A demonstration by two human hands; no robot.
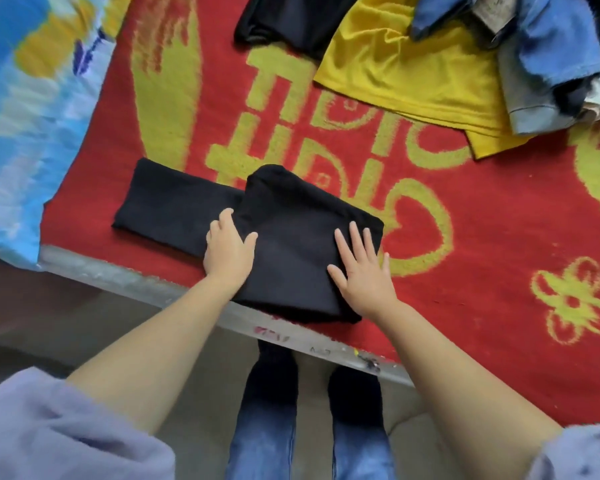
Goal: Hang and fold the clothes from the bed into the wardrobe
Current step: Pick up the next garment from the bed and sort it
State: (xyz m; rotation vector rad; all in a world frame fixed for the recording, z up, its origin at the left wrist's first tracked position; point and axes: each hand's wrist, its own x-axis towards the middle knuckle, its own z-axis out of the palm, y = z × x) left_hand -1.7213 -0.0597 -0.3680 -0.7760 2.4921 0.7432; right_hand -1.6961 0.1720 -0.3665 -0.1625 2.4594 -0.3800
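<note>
Presently, black garment (284, 237), part-folded at the bed's (499, 237) near edge, long axis running leftward, is pressed flat under left hand (227, 251) and right hand (364, 268), fingers straight; its unfolded end lies beyond the nearer left hand.

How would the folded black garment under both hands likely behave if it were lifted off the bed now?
The black garment is probably floppy: it lies in soft layers, flattened under the left hand and right hand. Its unfolded part to the left would likely droop or unfold if lifted by one edge. It looks light, thin cloth, unlikely to slide on the fuzzy red blanket.
</note>
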